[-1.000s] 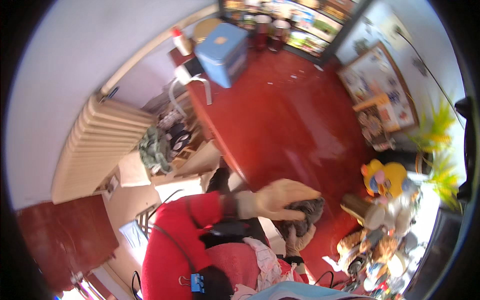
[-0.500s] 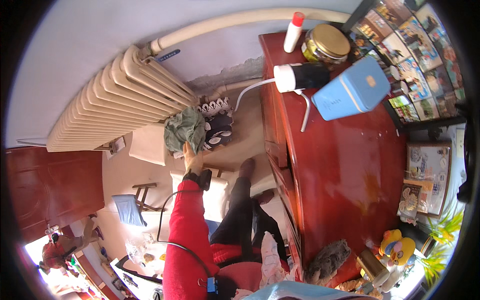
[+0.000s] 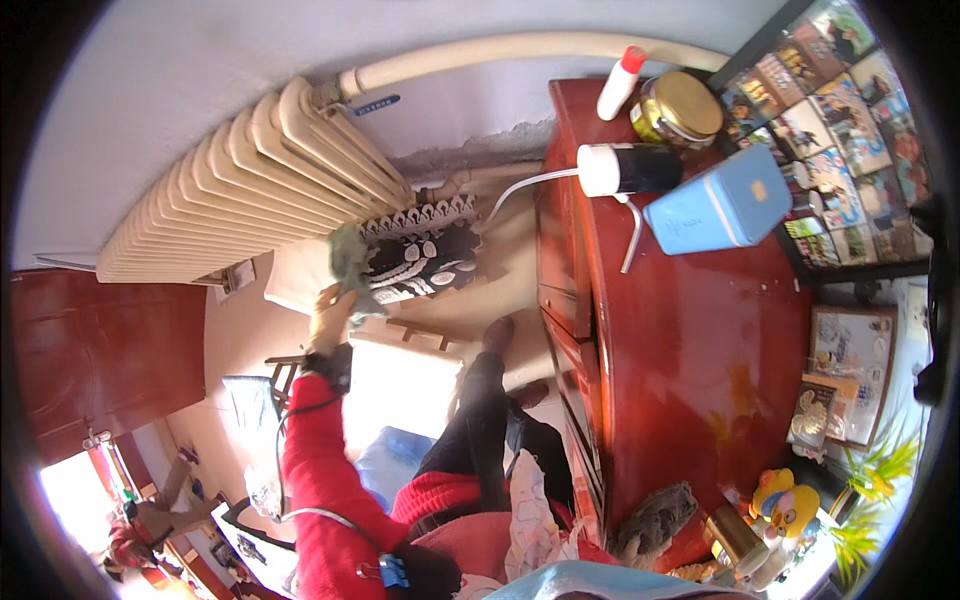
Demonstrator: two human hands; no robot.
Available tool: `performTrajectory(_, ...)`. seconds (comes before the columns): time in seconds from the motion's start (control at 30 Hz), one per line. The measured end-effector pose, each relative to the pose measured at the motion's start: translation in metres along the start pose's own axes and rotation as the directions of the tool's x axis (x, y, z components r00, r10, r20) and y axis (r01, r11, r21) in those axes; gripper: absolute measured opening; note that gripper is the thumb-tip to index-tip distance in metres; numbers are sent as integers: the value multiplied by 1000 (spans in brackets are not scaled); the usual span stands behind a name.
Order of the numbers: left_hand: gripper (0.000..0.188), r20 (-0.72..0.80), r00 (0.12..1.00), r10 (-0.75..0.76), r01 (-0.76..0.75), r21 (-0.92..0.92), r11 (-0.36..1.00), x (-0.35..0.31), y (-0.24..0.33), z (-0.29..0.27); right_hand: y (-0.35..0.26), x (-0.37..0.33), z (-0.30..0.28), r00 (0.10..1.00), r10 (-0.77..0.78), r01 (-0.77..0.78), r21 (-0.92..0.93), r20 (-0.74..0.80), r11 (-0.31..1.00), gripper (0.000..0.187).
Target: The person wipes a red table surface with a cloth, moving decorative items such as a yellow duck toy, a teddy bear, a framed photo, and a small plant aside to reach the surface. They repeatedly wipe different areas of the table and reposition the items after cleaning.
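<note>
Half a second earlier the left hand [image 3: 328, 312] is stretched toward the heap beside the ribbed cream radiator [image 3: 240, 190]; now it is closed on a crumpled grey-green cloth [image 3: 350, 265] and lifts it against the radiator's lower end — the cloth is up off the black-and-white patterned bundle [image 3: 420, 258] it sits next to, so the wiping work appears to have moved from the cabinet to the radiator. The right hand is out of sight, so whether it is open or closed cannot be told.

Counted, largest first: one radiator, one glossy red-brown wooden cabinet [image 3: 690, 340], one patterned bundle, one light-blue rectangular tin [image 3: 725, 205] toward the cabinet top's far right corner, one dark grey rag [image 3: 655, 515] at its near edge, one gold-lidded round jar [image 3: 680, 108] and one white bottle with a red cap [image 3: 620, 82] at the far edge — and one yellow toy figure [image 3: 780, 498] at the near right corner.
</note>
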State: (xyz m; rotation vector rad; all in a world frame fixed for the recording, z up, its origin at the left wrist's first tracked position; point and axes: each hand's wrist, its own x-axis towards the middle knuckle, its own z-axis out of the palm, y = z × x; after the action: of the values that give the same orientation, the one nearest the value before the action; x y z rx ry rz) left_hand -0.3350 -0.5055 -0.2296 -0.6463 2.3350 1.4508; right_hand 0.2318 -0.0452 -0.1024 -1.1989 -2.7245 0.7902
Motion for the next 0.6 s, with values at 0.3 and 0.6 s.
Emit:
performTrajectory(0.3, 26, 417, 714, 563, -636, 49, 770, -211, 197, -108, -25, -3, 6, 900, 386, -277, 418, -203, 866, 64)
performTrajectory(0.6, 52, 737, 433, 520, -379, -375, 846, -336, 302, 104, -17, -10, 12, 865, 322, -200, 324, -384, 924, 64)
